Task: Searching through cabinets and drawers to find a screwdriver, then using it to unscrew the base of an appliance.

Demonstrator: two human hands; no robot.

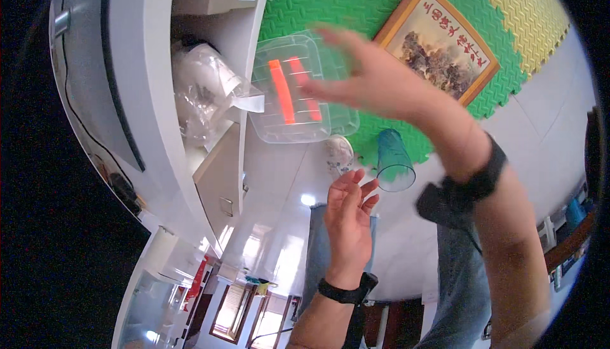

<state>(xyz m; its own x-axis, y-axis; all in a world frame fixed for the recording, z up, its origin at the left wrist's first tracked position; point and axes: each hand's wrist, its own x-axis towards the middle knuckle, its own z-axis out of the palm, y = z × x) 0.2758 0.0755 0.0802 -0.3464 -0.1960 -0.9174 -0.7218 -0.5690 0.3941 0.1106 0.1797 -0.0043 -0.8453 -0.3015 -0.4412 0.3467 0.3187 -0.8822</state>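
The blurred right hand (378,85), nearer, spreads its fingers wide, apparently empty. At its nine o'clock sits a clear plastic box (300,104), orange handle (281,92) running roughly twelve to six; the left hand (348,225), half-open, empty, hangs at the box's five o'clock.

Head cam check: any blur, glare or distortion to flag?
Head view: right hand smeared, probably motion blur, while the left hand looks crisper; head view: white cabinet edge bows from the fisheye, with black at the picture's sides; head view: bright reflections on the glossy floor, window panes washed out; head view: clear box outline is readable.
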